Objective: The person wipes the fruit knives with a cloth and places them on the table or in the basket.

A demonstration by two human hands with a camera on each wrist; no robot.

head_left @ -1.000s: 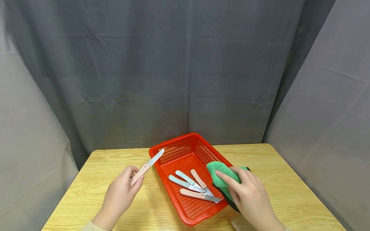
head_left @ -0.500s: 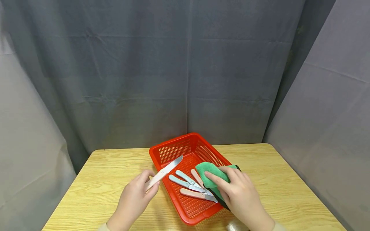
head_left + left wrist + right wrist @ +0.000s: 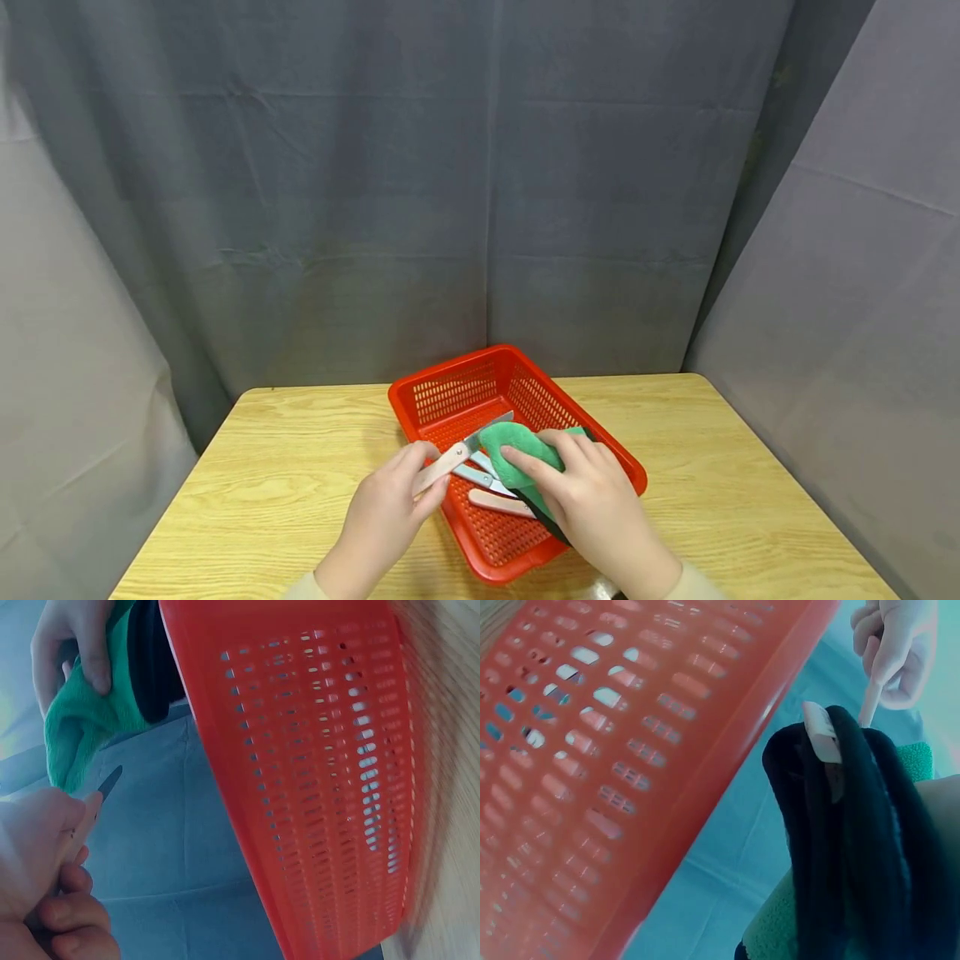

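Note:
In the head view my left hand (image 3: 386, 512) grips a knife by its pale pink handle (image 3: 441, 469). The blade (image 3: 491, 425) points up and to the right over the basket, and the cloth partly overlaps it. My right hand (image 3: 596, 500) holds a folded green cloth (image 3: 517, 454) with a black edge right beside the blade. Below them stands a red plastic basket (image 3: 495, 575) with several knives inside, among them a pink-handled knife (image 3: 497, 502) and a light blue one (image 3: 471, 475); the cloth hides part of these. In the left wrist view the blade (image 3: 111, 782) tip shows just under the cloth (image 3: 97, 724).
The basket rests on a light wooden table (image 3: 285, 467), near its back edge. A grey curtain (image 3: 360, 208) hangs behind, with paler cloth (image 3: 847, 250) at the sides. A small shiny object (image 3: 602, 588) shows at the bottom edge near my right wrist.
My left hand has carried the knife rightward and slightly down over the basket. My right hand has moved the cloth left until it overlaps the blade. The basket has stayed put.

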